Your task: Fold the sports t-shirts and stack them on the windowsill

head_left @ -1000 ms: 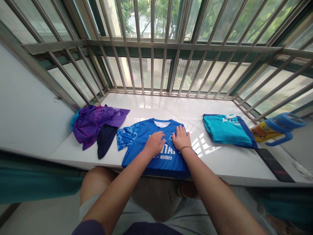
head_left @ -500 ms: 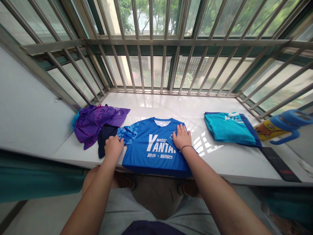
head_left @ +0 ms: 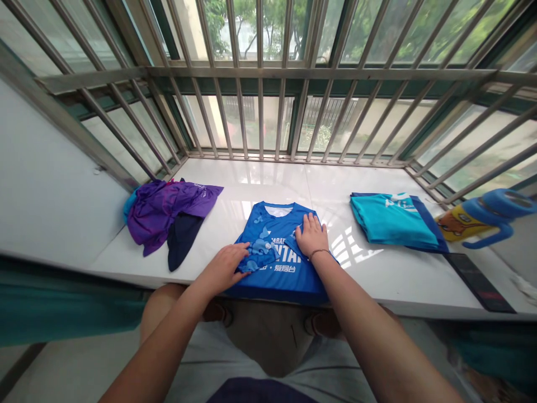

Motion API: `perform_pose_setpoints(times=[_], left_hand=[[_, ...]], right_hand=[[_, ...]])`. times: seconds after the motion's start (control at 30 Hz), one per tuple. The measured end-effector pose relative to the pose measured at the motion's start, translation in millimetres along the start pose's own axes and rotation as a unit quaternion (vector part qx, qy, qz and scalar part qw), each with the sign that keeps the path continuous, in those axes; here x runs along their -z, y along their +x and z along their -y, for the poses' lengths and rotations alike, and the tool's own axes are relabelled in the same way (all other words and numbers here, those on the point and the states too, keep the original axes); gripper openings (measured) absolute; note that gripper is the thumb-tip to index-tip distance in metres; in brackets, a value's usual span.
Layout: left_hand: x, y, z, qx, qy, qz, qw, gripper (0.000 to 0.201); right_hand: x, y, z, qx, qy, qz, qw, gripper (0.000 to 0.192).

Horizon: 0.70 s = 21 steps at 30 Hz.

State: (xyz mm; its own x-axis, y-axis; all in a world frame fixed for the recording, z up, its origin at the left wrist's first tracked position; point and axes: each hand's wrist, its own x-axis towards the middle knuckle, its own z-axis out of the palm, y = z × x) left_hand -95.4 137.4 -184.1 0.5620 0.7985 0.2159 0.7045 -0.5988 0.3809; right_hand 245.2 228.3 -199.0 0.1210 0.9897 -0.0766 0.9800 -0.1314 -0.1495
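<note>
I have the blue shirt (head_left: 289, 280) at the middle of the sill's (head_left: 272, 177) front edge, its patterned sleeve (head_left: 260, 257) folded over the chest. My right hand (head_left: 312, 238) lies flat on the shirt, fingers extended, gripping nothing. My left hand (head_left: 224, 267) touches the sleeve; I can't tell whether it pinches the cloth. A purple heap of clothes (head_left: 165, 218) lies toward the left edge; folded teal clothes (head_left: 394, 221), a bottle (head_left: 465, 219) and a phone (head_left: 480, 282) are toward the right.

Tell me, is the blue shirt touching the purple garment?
Apart. The head view shows the white ledge between the blue shirt and the purple garment.
</note>
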Motion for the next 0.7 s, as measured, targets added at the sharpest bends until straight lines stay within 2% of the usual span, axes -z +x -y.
perform_pose_setpoints(times=[0.1, 0.2, 0.33, 0.47, 0.53, 0.6, 0.7], left_hand=[[1.0, -14, 13, 0.039, -0.004, -0.005, 0.999, 0.060], [9.7, -23, 23, 0.059, -0.013, 0.003, 0.998, 0.058], [16.7, -27, 26, 0.054, -0.029, 0.012, 0.998, 0.053], [13.1, -24, 29, 0.064, -0.023, -0.023, 0.997, 0.049], [10.8, -22, 31, 0.068, -0.011, -0.040, 0.997, 0.039], [9.4, -20, 32, 0.066, 0.007, -0.044, 0.997, 0.032], [8.0, -18, 34, 0.058, 0.043, -0.032, 0.997, 0.021]], right_hand=[[1, 0, 0, 0.004, 0.003, -0.003, 1.000, 0.076], [3, -1, 1, 0.003, 0.004, 0.000, 1.000, 0.076], [4, -1, 3, -0.001, -0.004, 0.010, 1.000, 0.076], [11, -3, 4, -0.006, -0.017, 0.016, 1.000, 0.075], [20, -3, 9, 0.027, -0.023, 0.001, 0.999, 0.070], [31, -1, 20, 0.096, -0.014, -0.004, 0.995, 0.058], [43, 8, 53, 0.170, 0.018, 0.029, 0.985, 0.044]])
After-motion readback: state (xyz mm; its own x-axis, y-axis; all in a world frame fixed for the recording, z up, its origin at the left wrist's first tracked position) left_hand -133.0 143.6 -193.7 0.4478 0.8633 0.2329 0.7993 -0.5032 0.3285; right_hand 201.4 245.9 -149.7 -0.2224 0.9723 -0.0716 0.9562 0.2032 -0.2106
